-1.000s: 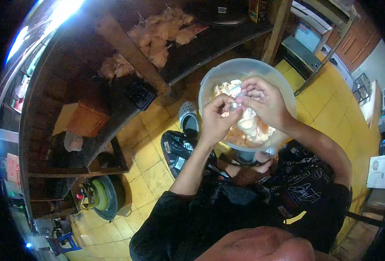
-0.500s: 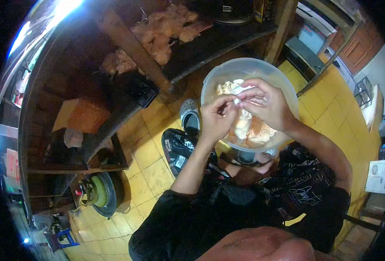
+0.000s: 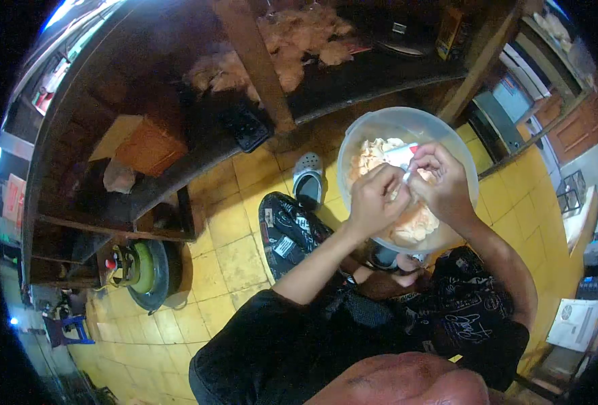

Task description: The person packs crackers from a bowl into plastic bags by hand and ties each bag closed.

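Observation:
Both my hands are raised over a translucent plastic tub [image 3: 471,145] and meet at their fingertips. My left hand [image 3: 378,201] has its fingers closed in a pinch at a small white bit. My right hand [image 3: 442,181] is closed with bent fingers on the other side of that bit. A white packet [image 3: 400,155] with a red corner sticks out beside my right fingers. Whether the pinched bit belongs to the packet is hard to see. Pale, lumpy food pieces [image 3: 415,223] lie in the tub beneath my hands.
Dark wooden shelving [image 3: 245,40] curves along the far and left side, with many orange-brown pieces [image 3: 305,34], a black tray [image 3: 245,128] and a cardboard box [image 3: 147,145]. A green gas cylinder [image 3: 131,266] stands at left. A grey clog [image 3: 308,181] rests on yellow tiles [image 3: 238,260].
The view has shifted, so the tub and hands appear farther right and lower. The white packet's red corner now shows beside my right fingers. My fingertips stay together in a pinch.

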Motion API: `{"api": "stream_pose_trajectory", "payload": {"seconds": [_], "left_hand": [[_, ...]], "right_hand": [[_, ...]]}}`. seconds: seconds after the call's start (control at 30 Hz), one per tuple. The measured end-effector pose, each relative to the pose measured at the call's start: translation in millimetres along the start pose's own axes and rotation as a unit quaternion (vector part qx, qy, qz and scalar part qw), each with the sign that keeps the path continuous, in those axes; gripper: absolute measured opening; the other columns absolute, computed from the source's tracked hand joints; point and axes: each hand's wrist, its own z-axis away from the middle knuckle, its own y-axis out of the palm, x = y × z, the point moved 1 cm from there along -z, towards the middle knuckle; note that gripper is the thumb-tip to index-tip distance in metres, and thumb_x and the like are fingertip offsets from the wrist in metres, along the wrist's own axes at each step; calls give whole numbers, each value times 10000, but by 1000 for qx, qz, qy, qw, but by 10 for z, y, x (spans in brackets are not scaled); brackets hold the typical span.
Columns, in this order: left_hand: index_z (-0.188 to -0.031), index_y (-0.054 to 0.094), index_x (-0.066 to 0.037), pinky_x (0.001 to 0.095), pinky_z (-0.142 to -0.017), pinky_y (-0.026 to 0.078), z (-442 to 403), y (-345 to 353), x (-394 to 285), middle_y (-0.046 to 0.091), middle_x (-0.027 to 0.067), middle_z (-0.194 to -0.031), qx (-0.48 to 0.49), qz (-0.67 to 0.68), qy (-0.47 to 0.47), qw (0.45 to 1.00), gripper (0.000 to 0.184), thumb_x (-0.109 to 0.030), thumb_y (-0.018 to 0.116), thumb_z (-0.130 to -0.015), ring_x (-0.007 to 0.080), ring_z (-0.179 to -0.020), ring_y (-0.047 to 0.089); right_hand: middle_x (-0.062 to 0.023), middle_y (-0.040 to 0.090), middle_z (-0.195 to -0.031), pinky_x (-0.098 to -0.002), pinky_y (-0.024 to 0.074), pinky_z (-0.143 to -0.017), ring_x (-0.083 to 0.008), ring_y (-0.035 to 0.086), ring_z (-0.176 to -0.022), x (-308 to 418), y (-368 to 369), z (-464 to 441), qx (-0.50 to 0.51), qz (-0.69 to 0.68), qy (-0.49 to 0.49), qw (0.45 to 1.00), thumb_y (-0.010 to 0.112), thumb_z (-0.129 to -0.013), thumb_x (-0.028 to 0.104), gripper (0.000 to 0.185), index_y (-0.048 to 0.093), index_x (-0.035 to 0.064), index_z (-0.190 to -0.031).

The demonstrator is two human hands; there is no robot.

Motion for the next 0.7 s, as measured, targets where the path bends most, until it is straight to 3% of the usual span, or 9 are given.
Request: {"api": "stream_pose_trajectory", "payload": {"seconds": [0.03,0.1,0.2,0.33,0.43,0.5,0.6,0.7], "left_hand": [[-888,646,-8,296,-584,438,9,8,31,589,75,-731,6,38,-24,999,103,-63,677,-806,160,-651,558],[-898,648,-2,289,-593,450,7,36,29,604,87,-772,-19,52,6,998,107,-54,678,-809,159,-672,570],[-915,650,8,277,-610,471,-39,62,-51,628,108,-859,-63,77,39,994,111,-32,676,-814,158,-709,588],[-928,650,14,266,-617,485,-29,105,-31,633,118,-969,-55,86,23,994,121,-17,683,-816,155,-725,602],[-913,645,-3,326,-615,494,-15,66,14,631,108,-854,-50,-25,93,994,123,-35,685,-801,235,-711,618],[-860,640,-51,390,-655,464,2,66,-42,628,79,-771,-45,-119,117,985,119,-95,706,-771,282,-723,609],[-845,640,-89,387,-707,404,37,61,-62,633,39,-780,-32,-211,123,969,151,-159,737,-753,233,-750,594],[-845,644,-115,389,-740,353,34,61,-47,631,5,-780,-24,-233,128,964,191,-213,755,-725,206,-771,566]], "right_hand": [[-74,680,-832,-294,538,-767,-128,684,-828,20,19,6,-25,20,-20,999,703,-796,46,236,560,18,-981],[-102,700,-861,-321,551,-754,-197,722,-871,46,-22,8,-41,99,-61,992,705,-812,53,244,564,32,-1010],[-115,706,-877,-326,556,-770,-217,724,-870,181,-38,30,-48,198,-93,975,688,-815,34,264,563,38,-1048],[-121,713,-894,-331,561,-783,-217,724,-875,1,-12,-7,-31,150,-85,985,670,-818,22,316,543,35,-1106],[-138,716,-921,-335,562,-788,-228,720,-904,-93,-20,-37,-41,42,-90,994,647,-821,11,381,493,28,-1169],[-150,707,-919,-332,558,-800,-232,712,-909,-105,-53,-24,3,35,1,999,634,-821,5,445,438,25,-1220],[-150,693,-897,-335,553,-782,-237,706,-882,-92,-64,7,38,66,48,996,615,-808,4,468,399,31,-1224],[-132,677,-855,-349,550,-740,-233,691,-822,-80,-52,21,32,89,14,995,603,-789,15,457,381,42,-1188]]}}
